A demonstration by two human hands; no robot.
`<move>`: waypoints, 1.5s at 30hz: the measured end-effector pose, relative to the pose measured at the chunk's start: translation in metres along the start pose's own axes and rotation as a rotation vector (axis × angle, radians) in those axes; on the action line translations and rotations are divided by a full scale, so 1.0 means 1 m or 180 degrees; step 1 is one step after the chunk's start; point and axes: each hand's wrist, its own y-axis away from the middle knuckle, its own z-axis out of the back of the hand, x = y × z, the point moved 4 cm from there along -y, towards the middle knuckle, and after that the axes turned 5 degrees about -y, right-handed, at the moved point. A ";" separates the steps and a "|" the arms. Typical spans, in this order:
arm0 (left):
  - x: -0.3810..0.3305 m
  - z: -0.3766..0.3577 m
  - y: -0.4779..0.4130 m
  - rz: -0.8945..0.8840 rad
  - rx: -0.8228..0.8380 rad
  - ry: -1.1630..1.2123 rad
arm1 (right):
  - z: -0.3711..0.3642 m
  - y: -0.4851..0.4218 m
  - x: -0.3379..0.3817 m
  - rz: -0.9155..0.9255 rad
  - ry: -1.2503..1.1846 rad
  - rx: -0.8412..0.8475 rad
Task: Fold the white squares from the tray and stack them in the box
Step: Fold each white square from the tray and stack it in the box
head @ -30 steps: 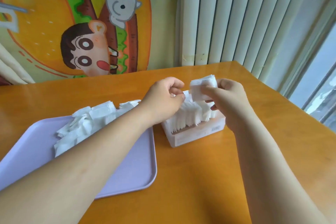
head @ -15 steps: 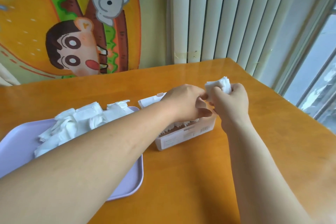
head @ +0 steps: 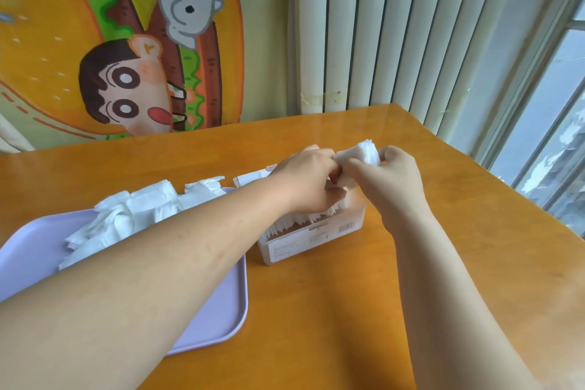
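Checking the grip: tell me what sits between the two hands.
A white square, pinched by left hand and right hand over the box; head view shows it.

Bare left forearm [head: 158, 279], broad and smooth, dotted with a few small faint marks along its upper side. Bare right forearm [head: 443, 279], narrower, with one faint mark toward the elbow end. Left hand [head: 308, 180] and right hand [head: 392, 180] equally bare, knuckles rounded, fingertips mostly hidden. Uncovered from elbow ends right down to both hands.
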 end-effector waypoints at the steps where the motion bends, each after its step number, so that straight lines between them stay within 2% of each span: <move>1: 0.001 0.000 0.000 0.0014 0.0054 0.0032 | -0.001 -0.001 0.000 0.0017 0.0025 0.0031; 5: 0.008 0.000 0.000 0.0131 0.0258 0.0007 | -0.005 -0.001 -0.002 0.0145 0.0059 0.0217; 8: 0.011 -0.002 0.000 0.0132 0.0346 -0.0029 | -0.009 -0.001 -0.003 0.0284 0.0524 0.0313; 14: 0.021 0.002 0.008 -0.0040 0.0481 0.0269 | -0.022 0.004 0.001 0.0387 0.1692 0.0022; 17: 0.019 0.005 0.013 -0.0196 0.0502 0.0143 | -0.027 0.007 -0.001 0.0413 0.1916 -0.0075; 23: 0.024 0.000 0.019 -0.0312 0.0361 0.0202 | -0.035 0.012 -0.006 0.0318 0.2274 0.0065; 25: 0.026 -0.001 0.023 -0.0129 0.0461 0.0291 | -0.035 0.012 -0.004 0.0344 0.2402 0.0206; 28: 0.028 -0.001 0.027 0.0026 0.0521 0.0421 | -0.038 0.010 -0.002 0.0068 0.2383 0.0849; 30: 0.028 0.000 0.028 0.0056 0.0541 0.0506 | -0.040 0.008 -0.004 0.0014 0.2329 0.1048; 34: 0.028 0.006 0.031 0.0210 0.0111 0.0820 | -0.033 0.007 0.001 0.0359 0.2087 0.0508; 37: 0.027 0.010 0.036 0.0363 0.0060 0.0963 | -0.026 0.006 0.001 0.0436 0.1930 0.0151; 42: 0.027 0.010 0.040 0.0413 0.0041 0.0958 | -0.038 0.009 -0.007 0.0773 0.2083 -0.0046; 45: 0.028 0.010 0.042 0.0305 -0.0254 0.0717 | -0.038 0.007 -0.011 0.0692 0.2206 -0.0154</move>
